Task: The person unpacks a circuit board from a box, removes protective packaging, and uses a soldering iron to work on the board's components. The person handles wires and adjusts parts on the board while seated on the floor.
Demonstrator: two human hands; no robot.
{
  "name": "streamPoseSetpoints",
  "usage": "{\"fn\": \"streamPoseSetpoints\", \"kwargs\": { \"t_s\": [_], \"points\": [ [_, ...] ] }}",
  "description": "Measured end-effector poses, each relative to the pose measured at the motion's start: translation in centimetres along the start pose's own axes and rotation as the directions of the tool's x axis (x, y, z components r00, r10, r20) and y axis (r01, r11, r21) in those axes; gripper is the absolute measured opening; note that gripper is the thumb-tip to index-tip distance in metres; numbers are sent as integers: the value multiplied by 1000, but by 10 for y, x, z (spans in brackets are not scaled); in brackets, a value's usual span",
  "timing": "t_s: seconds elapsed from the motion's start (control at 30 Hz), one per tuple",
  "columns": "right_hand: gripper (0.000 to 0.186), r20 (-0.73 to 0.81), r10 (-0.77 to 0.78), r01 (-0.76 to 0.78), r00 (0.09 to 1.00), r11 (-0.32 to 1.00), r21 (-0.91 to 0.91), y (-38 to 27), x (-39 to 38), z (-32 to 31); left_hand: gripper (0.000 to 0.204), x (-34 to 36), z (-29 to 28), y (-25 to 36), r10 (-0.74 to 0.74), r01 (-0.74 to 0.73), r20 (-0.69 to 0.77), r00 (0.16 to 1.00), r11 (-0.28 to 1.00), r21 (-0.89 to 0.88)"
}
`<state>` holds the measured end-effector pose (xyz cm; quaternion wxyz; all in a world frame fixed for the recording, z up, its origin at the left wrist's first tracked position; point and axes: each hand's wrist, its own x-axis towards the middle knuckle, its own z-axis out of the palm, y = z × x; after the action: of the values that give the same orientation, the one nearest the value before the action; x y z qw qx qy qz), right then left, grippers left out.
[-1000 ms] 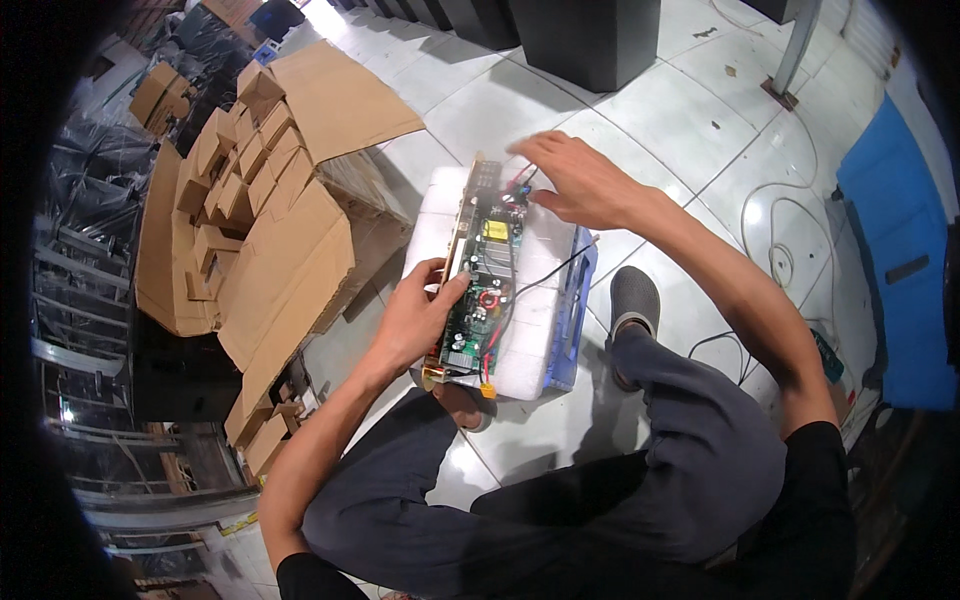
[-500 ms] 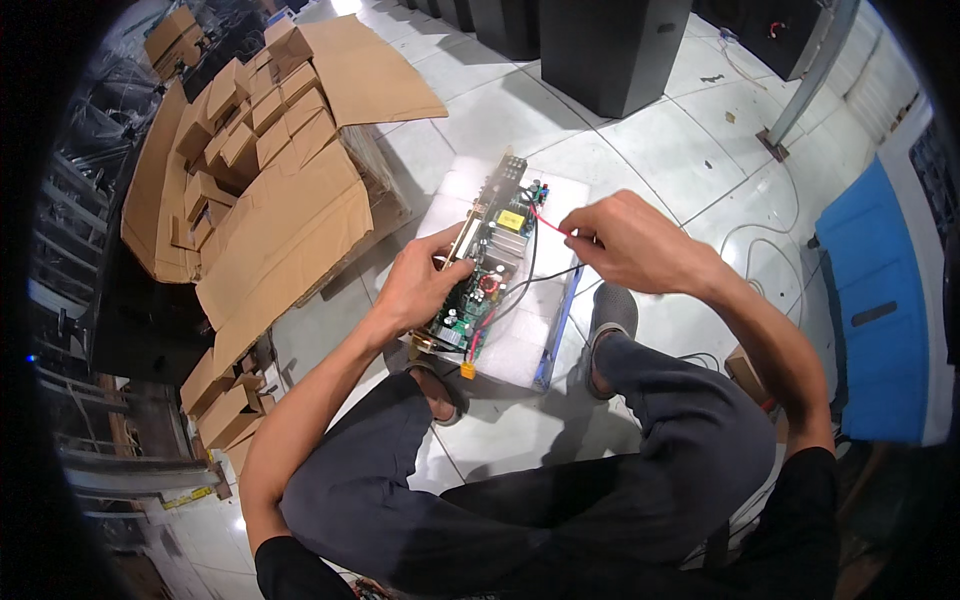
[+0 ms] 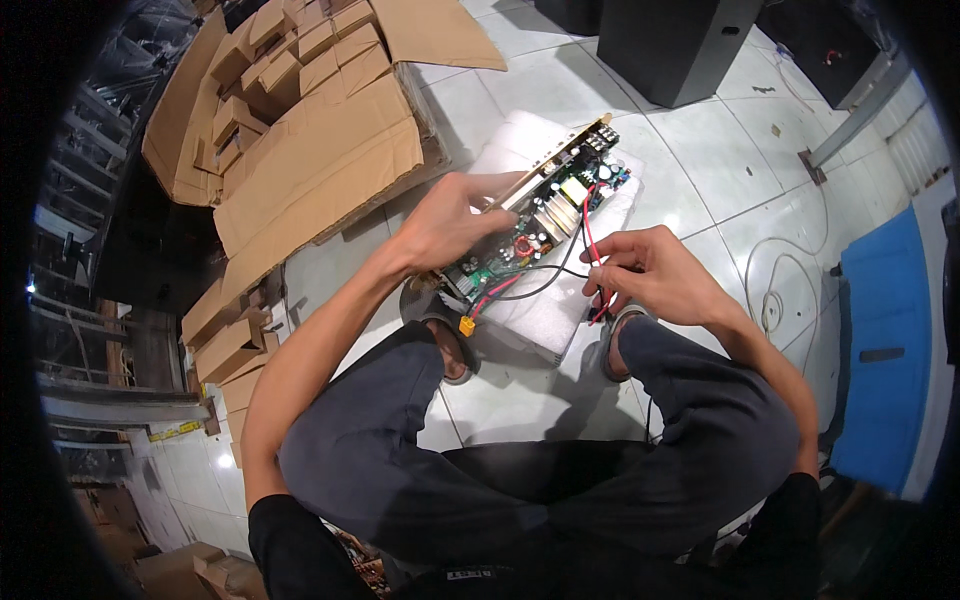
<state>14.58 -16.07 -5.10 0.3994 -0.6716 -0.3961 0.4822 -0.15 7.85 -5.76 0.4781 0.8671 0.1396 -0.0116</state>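
A long green circuit board [image 3: 482,266] with a metal side plate [image 3: 545,172] lies slanted over white foam [image 3: 520,325] between my feet. My left hand [image 3: 450,225] is closed on the plate's left edge, thumb over the top. To the right of the board, my right hand [image 3: 655,275] pinches a red wire [image 3: 590,232] and a black wire that run down from the board's far end. The red wire's free end hangs below the fingers. A yellow connector [image 3: 467,325] on short red and black leads dangles at the board's near end.
An open cardboard carton [image 3: 320,170] full of small brown boxes stands at the left. Black cabinets [image 3: 670,50] stand at the back. On the right are a blue panel [image 3: 880,350] and a coiled pale cable [image 3: 772,305] on the tiled floor [image 3: 700,190].
The board has turned clockwise, its far end swinging right. My right hand has gone from pulling the red wire out sideways to pinching it with the black one, lower down. The whole view has shifted.
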Motion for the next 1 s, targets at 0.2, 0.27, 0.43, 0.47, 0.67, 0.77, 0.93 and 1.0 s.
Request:
{"fn": "streamPoseSetpoints", "kwargs": {
  "t_s": [0.2,0.27,0.43,0.47,0.67,0.77,0.93,1.0],
  "points": [
    [33,14,-6,6,1000,1000,7,6,-1,1,57,1,2,-10,109,-110,-31,994,993,-46],
    [31,12,-19,19,1000,1000,15,8,-3,2,57,3,4,-15,131,-133,-34,991,990,-50],
    [33,128,28,-42,991,993,106,13,-3,1,57,2,-3,-12,29,-23,75,997,996,-86],
    [35,162,25,-49,986,988,146,16,-2,1,57,3,-4,-14,48,-44,66,997,997,-65],
    [34,324,-148,298,934,824,-482,20,-3,-9,54,4,-7,-7,100,-99,139,985,995,-15],
    [28,113,-78,125,991,854,-505,30,-3,-13,54,5,-5,-12,114,-108,132,985,993,-52],
    [26,-103,-16,-55,995,758,-650,63,-2,-22,55,6,-4,-8,61,-57,125,990,998,-31],
    [27,-185,-10,-114,983,755,-645,78,-3,-27,55,7,-6,-4,5,-16,108,994,995,101]
  ]
}}
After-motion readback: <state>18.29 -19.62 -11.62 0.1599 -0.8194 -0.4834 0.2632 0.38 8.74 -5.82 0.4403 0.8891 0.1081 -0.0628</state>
